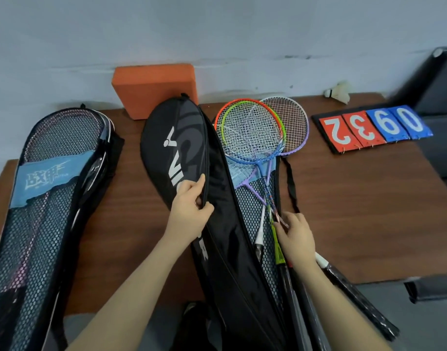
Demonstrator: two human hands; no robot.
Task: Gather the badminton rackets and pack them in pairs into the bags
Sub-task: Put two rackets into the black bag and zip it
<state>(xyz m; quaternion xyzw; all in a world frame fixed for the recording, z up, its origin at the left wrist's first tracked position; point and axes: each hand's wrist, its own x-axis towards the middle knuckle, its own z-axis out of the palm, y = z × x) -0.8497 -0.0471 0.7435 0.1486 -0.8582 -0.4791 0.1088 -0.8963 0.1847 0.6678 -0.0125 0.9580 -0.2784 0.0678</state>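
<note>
rackets [253, 138] lie on mesh bag [253, 198]; left hand [189, 201] grips black bag [177, 148].

Left hand [189, 206]: bare — no glove, no ring
Right hand [297, 236]: bare too
Forearms: uncovered all the way down — no sleeve, watch or band showing
Fingers [196, 184]: nails short, plain

The scene is lit evenly and softly from above, rather dimly, with a cool cast on the wall [217, 29]. Only faint shadows are thrown on the counter [344, 211]. Straight edges are bowed toward the corners, and fine detail is softened throughout.
</note>
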